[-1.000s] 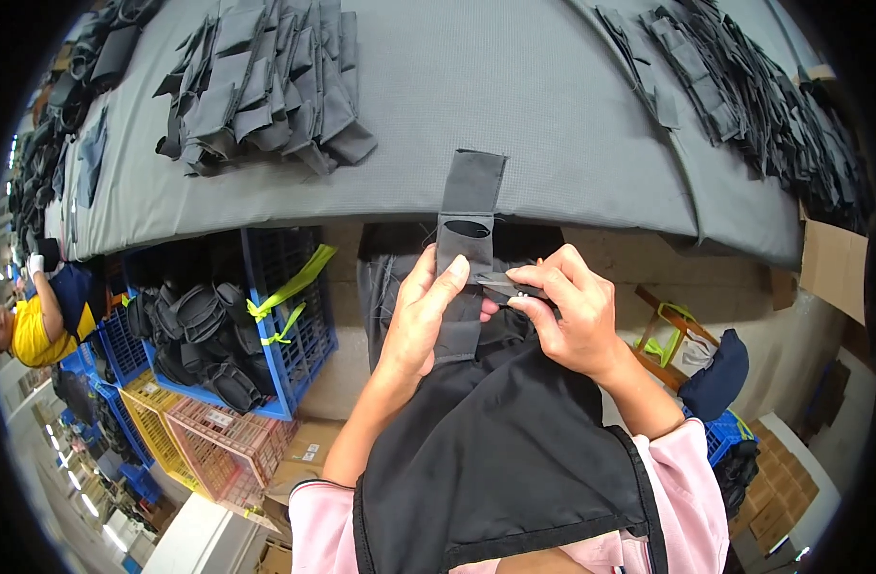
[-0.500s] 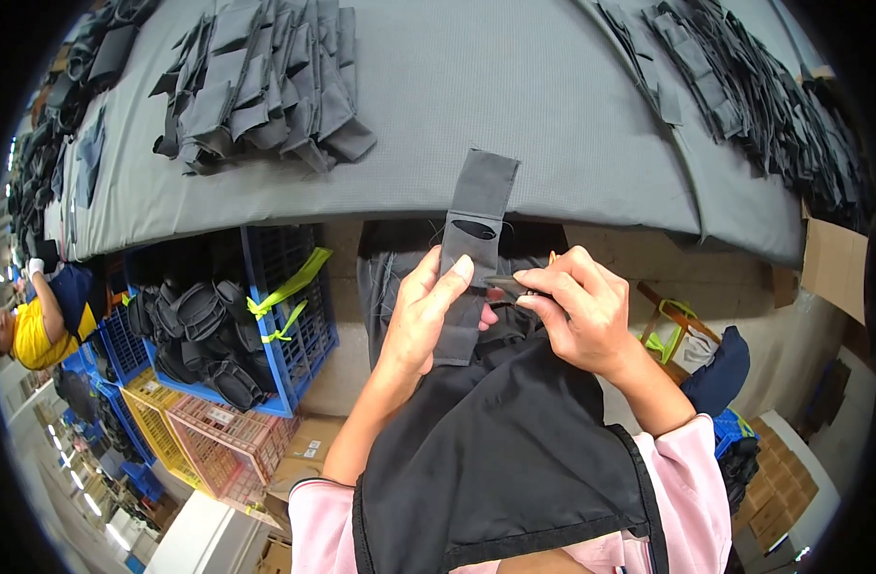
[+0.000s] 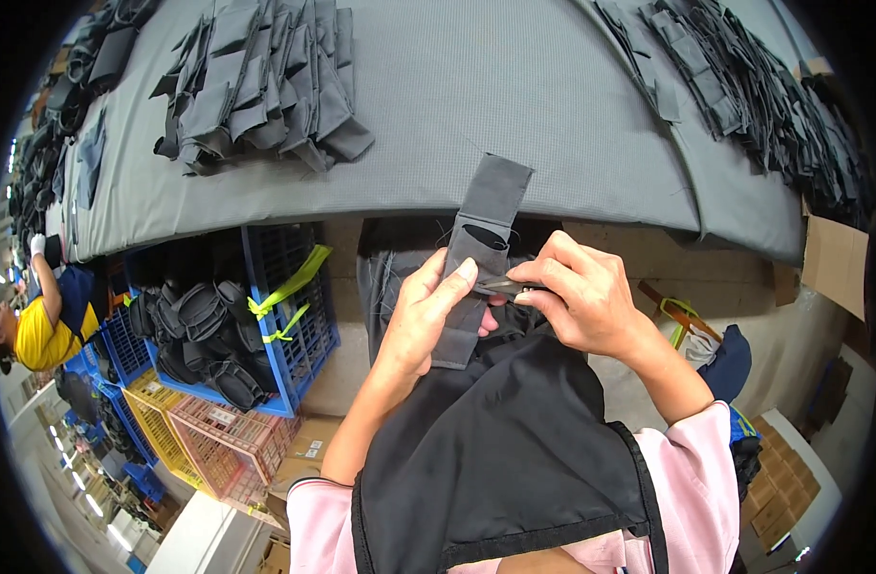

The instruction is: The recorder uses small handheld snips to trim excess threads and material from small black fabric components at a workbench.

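Note:
My left hand (image 3: 421,320) grips a long grey fabric piece (image 3: 484,225) with a pocket-like opening, holding it upright at the edge of the grey table (image 3: 514,86). Its top end rests on the table edge. My right hand (image 3: 577,297) pinches a small dark metal tool (image 3: 508,285), like thread snips, with its tip against the fabric's right side. A black apron (image 3: 495,450) covers my lap below both hands.
A pile of similar grey fabric pieces (image 3: 256,86) lies at the table's back left, with darker pieces (image 3: 744,86) along the right. A blue crate (image 3: 266,316) of black items stands under the table, beside pink and yellow baskets (image 3: 218,445). A person in yellow (image 3: 36,325) works at far left.
The fabric piece has tilted slightly rightward and shifted up onto the table edge. My right hand has moved a little higher along its side with the tool.

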`<state>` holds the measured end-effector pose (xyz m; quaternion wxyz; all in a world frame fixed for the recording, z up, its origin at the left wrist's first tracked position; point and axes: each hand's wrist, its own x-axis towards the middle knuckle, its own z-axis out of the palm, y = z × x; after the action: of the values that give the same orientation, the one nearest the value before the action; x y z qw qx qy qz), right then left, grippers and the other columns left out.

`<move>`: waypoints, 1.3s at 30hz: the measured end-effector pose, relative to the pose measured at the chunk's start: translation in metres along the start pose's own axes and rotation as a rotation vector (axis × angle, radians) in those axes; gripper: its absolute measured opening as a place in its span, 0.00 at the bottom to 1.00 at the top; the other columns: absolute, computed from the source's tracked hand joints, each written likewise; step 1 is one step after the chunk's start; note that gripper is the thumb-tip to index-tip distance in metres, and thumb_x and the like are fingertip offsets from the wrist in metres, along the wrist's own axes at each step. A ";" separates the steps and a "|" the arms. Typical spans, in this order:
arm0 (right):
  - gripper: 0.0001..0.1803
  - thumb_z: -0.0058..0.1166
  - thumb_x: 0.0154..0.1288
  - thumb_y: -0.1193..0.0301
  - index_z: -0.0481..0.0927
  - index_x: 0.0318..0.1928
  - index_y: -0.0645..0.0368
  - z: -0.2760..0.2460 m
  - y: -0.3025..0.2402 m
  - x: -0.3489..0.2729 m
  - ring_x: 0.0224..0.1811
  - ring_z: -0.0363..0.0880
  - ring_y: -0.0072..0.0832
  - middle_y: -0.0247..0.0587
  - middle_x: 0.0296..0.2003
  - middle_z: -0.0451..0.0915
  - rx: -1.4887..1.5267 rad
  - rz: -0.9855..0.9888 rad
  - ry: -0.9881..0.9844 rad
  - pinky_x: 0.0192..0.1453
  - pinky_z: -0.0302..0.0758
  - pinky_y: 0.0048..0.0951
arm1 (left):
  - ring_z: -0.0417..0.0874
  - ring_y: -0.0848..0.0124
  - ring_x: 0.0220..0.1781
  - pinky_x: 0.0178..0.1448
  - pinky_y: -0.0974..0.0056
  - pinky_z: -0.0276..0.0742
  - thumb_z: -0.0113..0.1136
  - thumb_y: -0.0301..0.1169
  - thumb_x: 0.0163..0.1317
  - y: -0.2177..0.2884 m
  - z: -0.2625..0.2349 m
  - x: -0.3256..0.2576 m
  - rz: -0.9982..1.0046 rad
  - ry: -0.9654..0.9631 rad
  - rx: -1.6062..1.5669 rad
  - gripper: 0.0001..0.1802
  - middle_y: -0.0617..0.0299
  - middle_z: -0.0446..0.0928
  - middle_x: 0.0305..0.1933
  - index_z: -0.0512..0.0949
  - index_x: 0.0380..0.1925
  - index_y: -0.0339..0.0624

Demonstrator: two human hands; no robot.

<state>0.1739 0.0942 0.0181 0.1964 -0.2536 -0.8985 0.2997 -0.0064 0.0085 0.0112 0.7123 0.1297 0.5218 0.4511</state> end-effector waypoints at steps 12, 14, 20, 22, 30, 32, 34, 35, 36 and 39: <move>0.14 0.66 0.44 0.74 0.78 0.34 0.56 -0.003 -0.007 -0.005 0.22 0.73 0.29 0.34 0.26 0.69 0.083 0.166 0.114 0.24 0.69 0.30 | 0.79 0.75 0.26 0.32 0.71 0.77 0.49 0.43 0.68 0.000 0.001 0.004 0.006 0.010 0.034 0.18 0.57 0.79 0.34 0.72 0.44 0.39; 0.15 0.66 0.43 0.75 0.78 0.35 0.56 -0.008 -0.006 -0.003 0.23 0.74 0.29 0.34 0.27 0.69 -0.005 0.088 0.024 0.25 0.68 0.31 | 0.79 0.75 0.26 0.32 0.71 0.76 0.49 0.43 0.68 -0.001 0.001 0.004 0.002 0.009 0.037 0.18 0.57 0.79 0.34 0.72 0.44 0.39; 0.16 0.67 0.42 0.74 0.77 0.35 0.55 -0.007 -0.001 -0.001 0.23 0.73 0.29 0.34 0.28 0.69 0.035 0.061 -0.006 0.25 0.69 0.30 | 0.79 0.76 0.26 0.32 0.71 0.76 0.49 0.42 0.68 -0.002 0.005 0.004 -0.016 0.007 0.017 0.18 0.58 0.78 0.34 0.72 0.45 0.38; 0.16 0.67 0.42 0.74 0.77 0.35 0.55 -0.003 -0.001 -0.002 0.23 0.73 0.29 0.34 0.28 0.69 0.050 0.064 0.010 0.25 0.69 0.29 | 0.78 0.76 0.26 0.32 0.71 0.76 0.49 0.42 0.68 -0.002 0.004 0.004 -0.018 0.005 0.012 0.18 0.58 0.78 0.34 0.72 0.45 0.38; 0.15 0.66 0.42 0.74 0.78 0.34 0.57 0.007 -0.006 -0.005 0.22 0.73 0.29 0.34 0.26 0.69 0.024 0.077 0.113 0.25 0.69 0.29 | 0.80 0.71 0.26 0.32 0.67 0.78 0.48 0.41 0.68 -0.003 0.006 0.005 -0.008 0.044 0.004 0.19 0.55 0.79 0.34 0.70 0.48 0.37; 0.14 0.66 0.42 0.77 0.80 0.34 0.59 0.008 -0.008 -0.007 0.21 0.72 0.31 0.37 0.24 0.71 0.003 0.091 0.138 0.23 0.69 0.28 | 0.80 0.73 0.26 0.32 0.69 0.77 0.48 0.41 0.68 -0.004 0.007 0.005 -0.018 0.045 -0.016 0.17 0.56 0.78 0.34 0.70 0.47 0.38; 0.15 0.65 0.42 0.77 0.80 0.34 0.60 0.010 -0.009 -0.011 0.21 0.72 0.31 0.38 0.24 0.71 0.020 0.111 0.167 0.23 0.69 0.28 | 0.79 0.75 0.26 0.32 0.71 0.76 0.47 0.41 0.69 -0.004 0.008 0.005 -0.026 0.049 -0.036 0.16 0.58 0.78 0.34 0.71 0.45 0.39; 0.15 0.65 0.42 0.77 0.80 0.35 0.60 0.010 -0.010 -0.013 0.21 0.71 0.31 0.38 0.24 0.71 0.038 0.131 0.196 0.23 0.69 0.28 | 0.79 0.75 0.26 0.32 0.71 0.77 0.47 0.41 0.69 -0.003 0.009 0.004 -0.027 0.046 -0.035 0.16 0.58 0.78 0.34 0.71 0.45 0.39; 0.15 0.65 0.42 0.77 0.80 0.35 0.60 0.008 -0.010 -0.014 0.21 0.71 0.31 0.38 0.24 0.71 0.038 0.131 0.196 0.23 0.69 0.28 | 0.79 0.75 0.26 0.32 0.71 0.77 0.48 0.41 0.69 -0.002 0.010 0.004 -0.028 0.043 -0.035 0.16 0.58 0.78 0.34 0.71 0.45 0.40; 0.15 0.65 0.42 0.77 0.80 0.35 0.60 0.002 -0.014 -0.012 0.21 0.71 0.31 0.38 0.24 0.71 0.025 0.129 0.196 0.23 0.68 0.28 | 0.81 0.71 0.26 0.32 0.67 0.79 0.48 0.41 0.68 -0.004 0.008 0.005 -0.004 0.061 -0.014 0.19 0.54 0.79 0.36 0.69 0.49 0.38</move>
<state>0.1774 0.0771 0.0227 0.2669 -0.3366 -0.8530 0.2965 0.0029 0.0119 0.0088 0.6978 0.1098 0.5405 0.4570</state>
